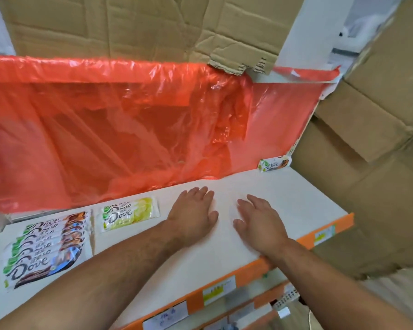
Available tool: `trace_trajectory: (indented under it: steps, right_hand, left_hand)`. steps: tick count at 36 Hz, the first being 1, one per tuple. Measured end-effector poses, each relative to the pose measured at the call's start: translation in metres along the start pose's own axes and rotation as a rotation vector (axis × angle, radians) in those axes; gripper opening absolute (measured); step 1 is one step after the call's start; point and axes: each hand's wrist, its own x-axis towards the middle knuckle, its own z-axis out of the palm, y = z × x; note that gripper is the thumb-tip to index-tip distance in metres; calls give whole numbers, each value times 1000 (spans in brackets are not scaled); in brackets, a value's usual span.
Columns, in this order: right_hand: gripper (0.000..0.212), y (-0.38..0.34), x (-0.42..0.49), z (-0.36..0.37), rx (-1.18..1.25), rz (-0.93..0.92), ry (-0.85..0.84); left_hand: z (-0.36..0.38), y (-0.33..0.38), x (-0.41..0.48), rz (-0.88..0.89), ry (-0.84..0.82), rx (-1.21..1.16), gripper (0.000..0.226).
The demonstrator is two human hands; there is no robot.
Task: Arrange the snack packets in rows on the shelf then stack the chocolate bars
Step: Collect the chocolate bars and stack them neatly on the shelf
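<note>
At mid-frame in the head view, the left hand (192, 215) and right hand (258, 225) lie flat, palms down, fingers straight, side by side on the white shelf (284, 194), holding nothing. At lower left, an overlapping row of Dove chocolate bars (43, 248) lies on the shelf. Just right of it sits a yellow-green Dove packet (129, 213), near the left hand. Well apart, at the shelf's far right back corner, sits a single Dove bar (273, 164). Behind hangs an orange plastic sheet (105, 127), with cardboard (129, 27) above.
</note>
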Motion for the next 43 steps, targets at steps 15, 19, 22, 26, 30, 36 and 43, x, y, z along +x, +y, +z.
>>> trace_trajectory:
  steps: [15,19,22,26,30,36,43]
  right_hand:
    - [55,146,74,-4,110,19,34]
    - [52,190,106,-10,174,5,35]
    - [49,220,132,-7,264,31,48]
    - [45,250,164,1,447,98,50]
    - [50,268,192,7,503,159,64]
    - [62,277,223,12,581,145,94]
    - [42,279,243,17,576,92,115]
  left_hand:
    - [36,84,123,-80,-18,-109,57]
    - [46,112,161,-162,-4,-190,55]
    - [54,128,189,-248,75,-303,48]
    - [73,137,222,-379,234,-447,29]
    - [80,145,244,-413,314,-465,25]
    - [83,149,270,-419,266,-460,33]
    - [82,150,288,-456,296,-459,22]
